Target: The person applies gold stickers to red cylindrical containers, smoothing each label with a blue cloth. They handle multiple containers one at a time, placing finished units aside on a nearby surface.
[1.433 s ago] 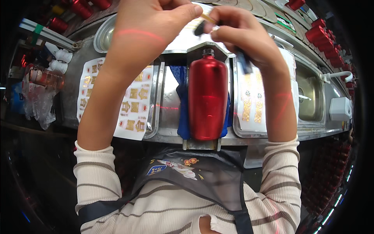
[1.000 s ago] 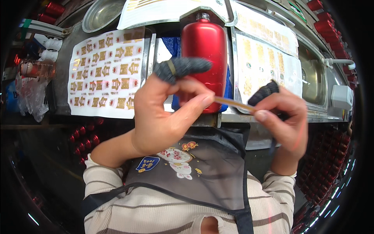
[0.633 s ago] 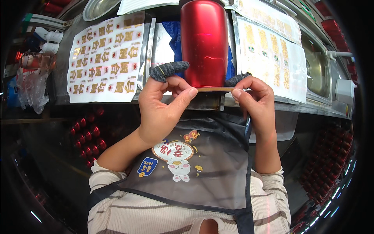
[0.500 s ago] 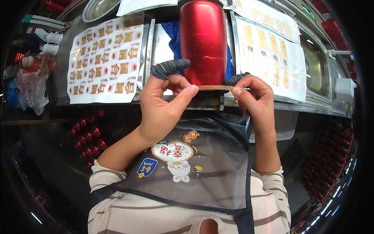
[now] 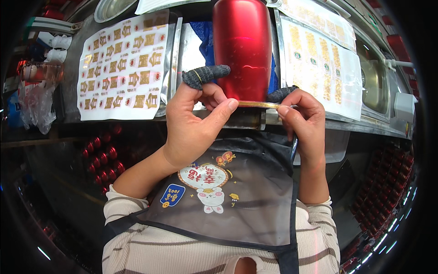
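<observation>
A glossy red metal bottle-shaped container (image 5: 242, 50) lies with its near end toward me, over a blue cloth (image 5: 200, 34). A narrow gold strip (image 5: 258, 104) stretches across that near end. My left hand (image 5: 194, 112) pinches the strip's left end between thumb and fingers; its grey knitted finger cover (image 5: 203, 76) rests along the container's side. The other end is pinched by my right hand (image 5: 305, 116), whose index finger also wears a grey cover (image 5: 280, 94). Below the right hand shows a thin dark shape; I cannot tell if it is held.
Backing sheets with gold character stickers (image 5: 122, 68) lie at left, and a sheet with gold strips (image 5: 315, 64) at right. Beyond that is a metal sink (image 5: 375, 75). A metal bowl (image 5: 114, 8) stands far left. Red containers (image 5: 385, 187) are stacked on both sides below.
Both hands and the container appear slightly farther right, mostly as the view shifts. The strip now slopes a little down at its right end. Both pinches hold.
</observation>
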Available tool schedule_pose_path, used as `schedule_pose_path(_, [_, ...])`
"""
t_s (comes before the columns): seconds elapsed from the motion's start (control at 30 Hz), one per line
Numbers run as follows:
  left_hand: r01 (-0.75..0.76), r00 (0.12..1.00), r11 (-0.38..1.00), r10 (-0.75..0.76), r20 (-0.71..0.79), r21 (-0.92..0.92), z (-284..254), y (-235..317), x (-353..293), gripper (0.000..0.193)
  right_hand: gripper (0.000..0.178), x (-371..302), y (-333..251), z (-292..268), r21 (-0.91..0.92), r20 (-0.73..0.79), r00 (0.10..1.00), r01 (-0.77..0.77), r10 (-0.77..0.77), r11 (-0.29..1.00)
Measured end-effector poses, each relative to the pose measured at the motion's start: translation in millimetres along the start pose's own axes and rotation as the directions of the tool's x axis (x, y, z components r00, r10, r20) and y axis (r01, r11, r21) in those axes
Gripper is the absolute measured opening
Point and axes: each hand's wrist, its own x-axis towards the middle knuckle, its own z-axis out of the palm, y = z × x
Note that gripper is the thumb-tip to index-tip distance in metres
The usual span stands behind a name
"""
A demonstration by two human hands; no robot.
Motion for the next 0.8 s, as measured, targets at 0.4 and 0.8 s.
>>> schedule_pose_path(0.4, [0.073,0.996,0.997,-0.071,0.058,-0.037,-8,10,0,0.052,0.006,-11,-15,6,-0.080,-0.023,0.997,0.074,-0.076,0.994])
schedule_pose_path(0.8, [0.022,1.000,0.999,-0.021,0.020,-0.047,-4,9,2,0.046,0.006,-9,-17,7,-0.063,-0.048,0.997,0.052,-0.055,0.997])
